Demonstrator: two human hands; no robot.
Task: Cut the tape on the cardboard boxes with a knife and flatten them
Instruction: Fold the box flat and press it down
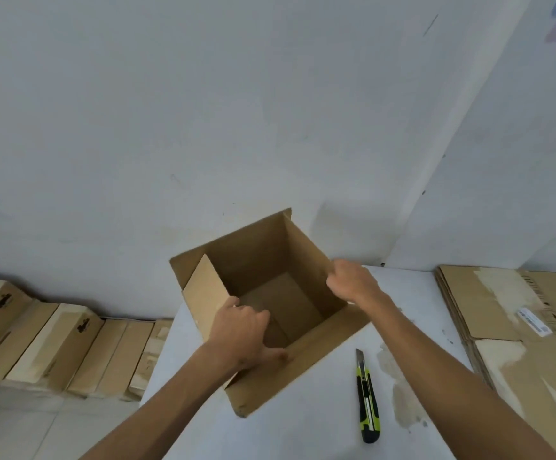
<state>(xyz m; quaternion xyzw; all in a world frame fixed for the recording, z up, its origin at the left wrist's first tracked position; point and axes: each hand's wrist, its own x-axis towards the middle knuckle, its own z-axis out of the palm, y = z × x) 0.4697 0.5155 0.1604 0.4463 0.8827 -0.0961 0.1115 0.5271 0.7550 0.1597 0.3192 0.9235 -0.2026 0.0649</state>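
Note:
An open brown cardboard box (309,257) stands on the white table (303,426), its mouth towards me and its flaps spread. My left hand (243,333) grips the box's near-left edge, fingers curled over the rim into the opening. My right hand (353,282) grips the top of the right wall. A green and black utility knife (368,400) lies on the table to the right of the box, blade end pointing away from me, with neither hand on it.
A stack of flattened cardboard boxes (519,327) lies on the table's right side. Several closed taped boxes (57,343) sit in a row on the floor at the left. A white wall rises right behind the table.

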